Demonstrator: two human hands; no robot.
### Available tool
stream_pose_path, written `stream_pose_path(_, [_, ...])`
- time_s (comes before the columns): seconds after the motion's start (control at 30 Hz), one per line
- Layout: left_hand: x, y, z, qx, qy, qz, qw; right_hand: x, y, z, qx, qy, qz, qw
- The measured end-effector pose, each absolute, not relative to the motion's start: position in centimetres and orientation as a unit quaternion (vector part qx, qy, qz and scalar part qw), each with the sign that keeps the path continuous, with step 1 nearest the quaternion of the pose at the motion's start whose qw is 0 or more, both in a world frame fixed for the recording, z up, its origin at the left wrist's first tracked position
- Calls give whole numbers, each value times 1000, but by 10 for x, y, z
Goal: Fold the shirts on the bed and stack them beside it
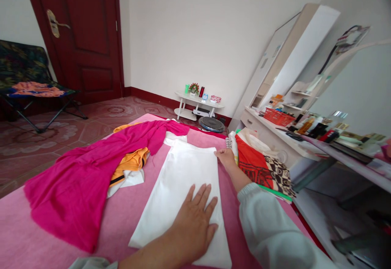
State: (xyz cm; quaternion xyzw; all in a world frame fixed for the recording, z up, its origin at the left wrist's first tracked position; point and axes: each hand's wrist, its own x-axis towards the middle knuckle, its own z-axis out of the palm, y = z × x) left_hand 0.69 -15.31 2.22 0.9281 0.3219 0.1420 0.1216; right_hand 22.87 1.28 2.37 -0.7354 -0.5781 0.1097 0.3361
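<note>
A white garment, folded into a long panel that widens toward me, lies on the pink bed cover. My left hand rests flat on its near part, fingers spread. At the far right corner, my right hand pinches the garment's edge between thumb and fingers. Left of the white cloth spreads a magenta garment, partly over a yellow-orange garment with a dark stripe. To the right sits a pile of folded clothes in red, patterned and white cloth.
A dressing table with a red basket and several bottles stands along the right. Beyond the bed is a low white table with small items. A folding chair holding orange cloth stands by the dark red door.
</note>
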Motion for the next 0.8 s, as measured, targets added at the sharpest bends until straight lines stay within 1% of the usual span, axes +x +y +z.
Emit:
stream_pose_path(0.17, [6,-152,24,929,313,140,137,208,5,20,-765,-589,-2,261])
stream_pose_path(0.27, [6,-153,27,927,319,134,142,187,3,35,-763,-598,-50,241])
stream_pose_path(0.33, [6,-154,29,927,321,129,145,168,5,47,-729,-641,-66,232])
stream_pose_path(0.43, [5,-155,33,928,317,127,146,132,11,54,-630,-750,-33,197])
stream_pose_path(0.57, [3,-154,35,931,310,132,139,90,26,38,-516,-844,38,140])
stream_pose_path(0.7, [0,-153,38,935,278,175,136,72,43,19,-489,-863,55,115])
stream_pose_path(0.8, [-1,-153,39,934,276,175,141,70,49,18,-502,-855,88,100])
